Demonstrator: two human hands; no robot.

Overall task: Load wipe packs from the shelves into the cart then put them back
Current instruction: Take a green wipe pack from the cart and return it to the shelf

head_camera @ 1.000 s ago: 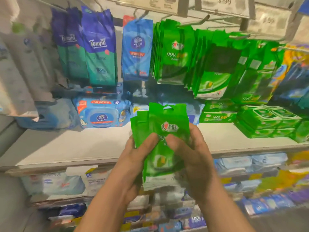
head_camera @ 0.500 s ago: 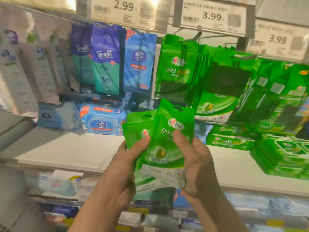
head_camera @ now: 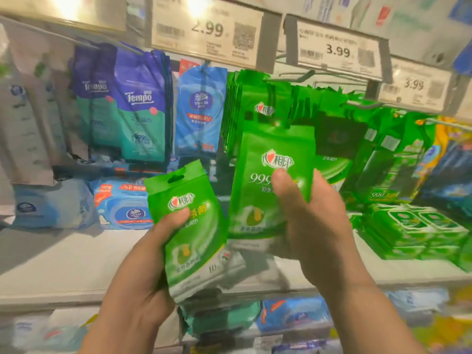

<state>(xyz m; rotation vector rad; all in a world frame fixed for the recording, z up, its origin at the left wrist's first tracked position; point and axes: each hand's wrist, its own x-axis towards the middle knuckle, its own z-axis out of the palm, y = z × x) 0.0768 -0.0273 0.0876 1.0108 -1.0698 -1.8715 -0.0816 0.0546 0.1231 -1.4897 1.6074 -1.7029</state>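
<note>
Two green wipe packs, earlier fanned together, are now apart: left hand (head_camera: pixel 143 284) grips the lower pack (head_camera: pixel 189 233), right hand (head_camera: pixel 314 221) pinches the raised pack (head_camera: pixel 270 185), thumbs in front.

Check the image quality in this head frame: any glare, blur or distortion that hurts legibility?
Head view: glare washes out the top edge of the 2.99 price tag; the far-right 3.99 tag and the packs at the edges are smeared; shelf lines bow, a wide-angle effect. The green packs in the left hand and right hand stay fairly readable, though soft.
</note>
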